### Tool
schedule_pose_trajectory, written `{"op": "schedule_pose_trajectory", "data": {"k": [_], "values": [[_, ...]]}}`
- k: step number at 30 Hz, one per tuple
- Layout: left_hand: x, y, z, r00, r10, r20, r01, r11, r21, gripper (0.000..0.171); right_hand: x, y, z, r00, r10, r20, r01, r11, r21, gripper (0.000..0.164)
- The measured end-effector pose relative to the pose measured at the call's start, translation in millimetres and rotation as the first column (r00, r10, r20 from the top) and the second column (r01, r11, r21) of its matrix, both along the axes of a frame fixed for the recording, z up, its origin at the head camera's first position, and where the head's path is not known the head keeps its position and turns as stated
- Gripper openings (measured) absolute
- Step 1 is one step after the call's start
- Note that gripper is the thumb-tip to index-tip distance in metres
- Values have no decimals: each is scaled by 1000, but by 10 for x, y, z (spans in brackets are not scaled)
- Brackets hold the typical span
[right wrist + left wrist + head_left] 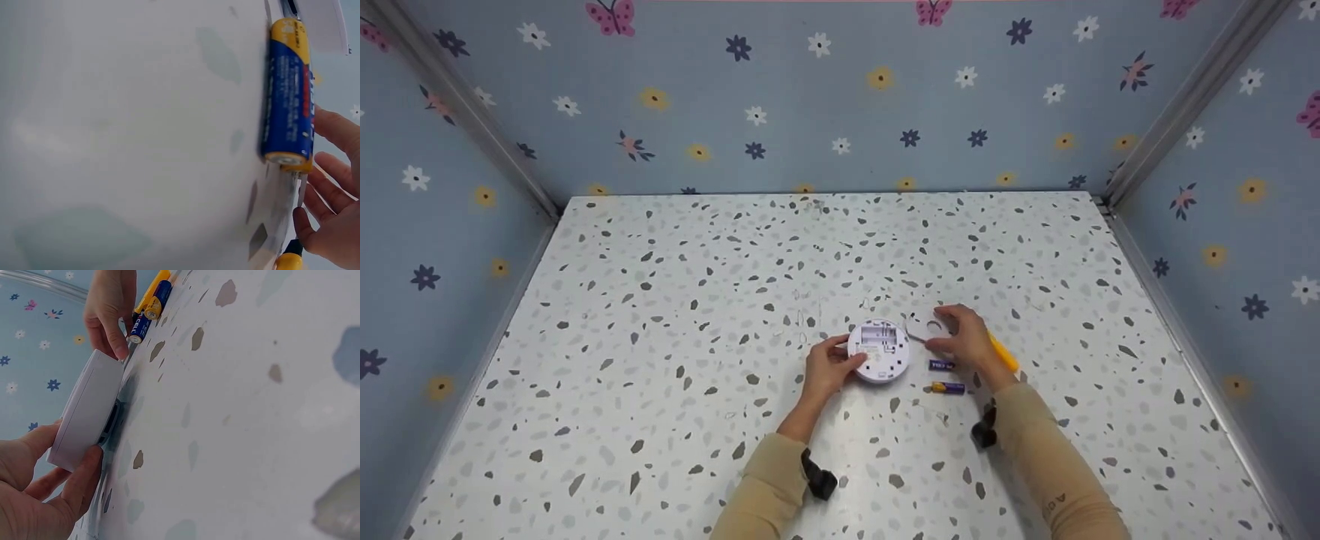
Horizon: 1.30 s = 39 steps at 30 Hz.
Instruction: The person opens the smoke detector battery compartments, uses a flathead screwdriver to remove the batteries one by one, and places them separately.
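Observation:
My left hand [826, 369] grips a round white device [891, 369] by its left edge, thumb on the top face and fingers underneath. Its upper side shows a rectangular battery compartment with no battery in it. Right of the device, my right hand [971, 341] is spread with fingers apart, holding nothing. It hovers over a screwdriver with a yellow handle [1003, 352], whose thin shaft passes near the thumb. Two blue and yellow batteries lie close by: one battery [949, 388] nearer me, the other battery [940, 365] just beyond it.
A small grey curved piece [934, 325] lies by the right fingertips. The speckled white tabletop [675, 360] spreads around the hands. Flowered blue panels [810, 97] stand at the back and both sides.

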<state>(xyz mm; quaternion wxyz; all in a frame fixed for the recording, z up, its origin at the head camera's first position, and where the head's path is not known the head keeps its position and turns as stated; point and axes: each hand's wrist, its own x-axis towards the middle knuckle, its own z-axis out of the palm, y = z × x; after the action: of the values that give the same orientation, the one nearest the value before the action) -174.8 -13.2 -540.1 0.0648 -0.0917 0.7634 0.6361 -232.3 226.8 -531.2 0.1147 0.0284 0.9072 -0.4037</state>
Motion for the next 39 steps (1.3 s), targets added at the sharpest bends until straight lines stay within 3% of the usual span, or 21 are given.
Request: {"op": "schedule_pose_trajectory", "data": {"k": [3,10,22,31,39], "values": [[3,1,-5,1000,-5,-16,5,1000,-9,46,25,-11,28,1000,-14,12,14,1000,11,64],[10,-6,16,1000,-11,-17,11,999,38,46,103,-39,102,993,42,-115,-39,999,31,57],[1,-5,17,1000,-9,-24,10,1000,13,46,234,-203,298,983,28,-183,-23,999,30,55],[1,-10,8,999,-9,-33,10,999,30,46,317,-327,331,953,50,-299,-36,998,53,50],[11,-13,7,999,-17,-46,18,1000,26,46,388,-423,322,942,61,-330,-56,998,22,48]]}}
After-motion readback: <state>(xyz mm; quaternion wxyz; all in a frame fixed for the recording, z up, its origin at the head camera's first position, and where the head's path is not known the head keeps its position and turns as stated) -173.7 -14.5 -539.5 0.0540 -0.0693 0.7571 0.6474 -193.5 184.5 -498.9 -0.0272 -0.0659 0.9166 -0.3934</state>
